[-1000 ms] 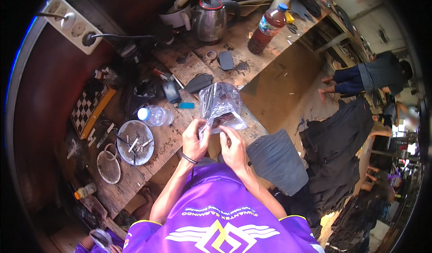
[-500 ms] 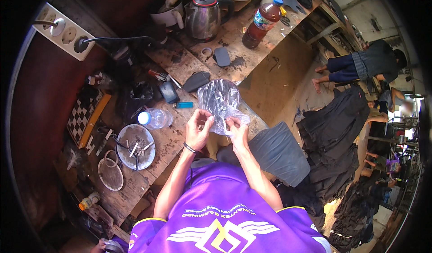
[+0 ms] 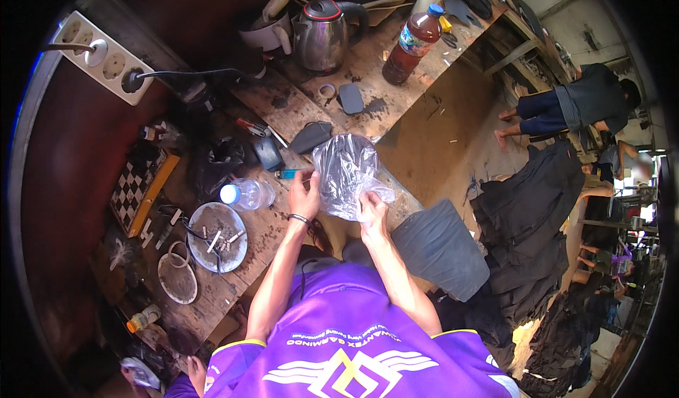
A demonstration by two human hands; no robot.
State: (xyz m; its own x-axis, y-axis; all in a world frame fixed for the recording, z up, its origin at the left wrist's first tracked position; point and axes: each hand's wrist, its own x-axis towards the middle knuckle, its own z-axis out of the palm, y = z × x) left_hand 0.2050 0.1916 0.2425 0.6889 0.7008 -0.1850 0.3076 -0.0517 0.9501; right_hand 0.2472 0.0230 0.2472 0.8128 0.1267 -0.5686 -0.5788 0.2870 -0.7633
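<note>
A clear, wrinkled plastic bag (image 3: 344, 168) hangs over the table's front edge, straight ahead of me. Something dark shows through its film; I cannot tell whether that lies inside or behind. My left hand (image 3: 304, 198) pinches the bag's left edge, close to a blue-green lighter (image 3: 286, 174) on the wood. Fingers of my right hand (image 3: 373, 212) are closed on the gathered lower right part of the film. Just beyond the bag lies a flat dark pouch-like piece (image 3: 311, 137).
A capped water bottle (image 3: 247, 194) and an ashtray (image 3: 239, 239) with cigarette butts stand left. Farther back are a metal kettle (image 3: 320, 41) and a bottle of dark red liquid (image 3: 411, 50). A dark cushioned surface (image 3: 442, 249) and black cloth (image 3: 527, 214) lie right. Other people are nearby.
The bag is spread wider and flatter. My left hand has shifted slightly left and up along its edge, while my right has lowered a little. Another person's hand now shows at lower left.
</note>
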